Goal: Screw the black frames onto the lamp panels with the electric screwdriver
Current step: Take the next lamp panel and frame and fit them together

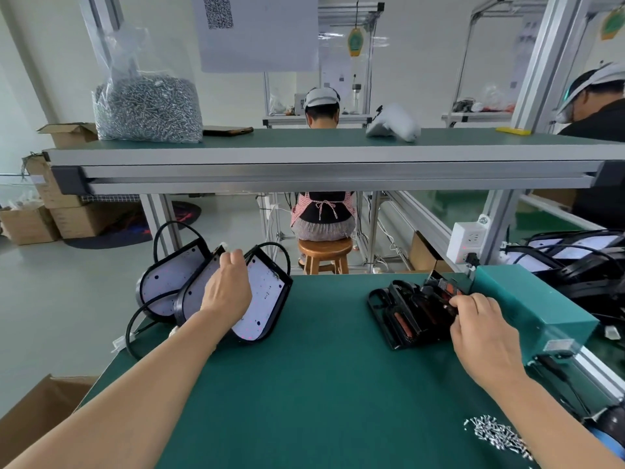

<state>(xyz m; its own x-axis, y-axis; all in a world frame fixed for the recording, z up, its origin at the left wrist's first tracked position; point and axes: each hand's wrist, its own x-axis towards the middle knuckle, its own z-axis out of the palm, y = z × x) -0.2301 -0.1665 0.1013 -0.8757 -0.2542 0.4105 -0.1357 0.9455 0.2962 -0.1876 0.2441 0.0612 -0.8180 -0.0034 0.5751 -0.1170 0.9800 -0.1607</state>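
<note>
The step in hand looks like fetching one part from each pile, so both must come free cleanly before any screwing starts. Well left of the teal sheet-metal box, at the far corner of the green matte table mat, three D-shaped white lamp panels with black rims lean against one another like tipped books. The left hand lies over the middle one, its fingers curled over the upper edge in what looks like a grip. It should lift straight up along the lean, since the thick black rubbery cables looping from the panels could snag a neighbour and drag it off the edge. The flat, smooth panel faces carry small dark dots, probably screw holes to line up with the frame. Just left of the teal box, touching or nearly touching it, lies a jumbled stack of glossy black plastic frames, thin-walled and ribbed. The right hand pinches the nearest one between thumb and fingertips. These slick, nested frames are likely to cling together, so peeling one off by its corner should serve better than pulling the whole stack. Nearer the viewer than the teal box, a small heap of shiny silver metal screws lies loose on the mat. The electric screwdriver cannot be made out for certain.
</note>
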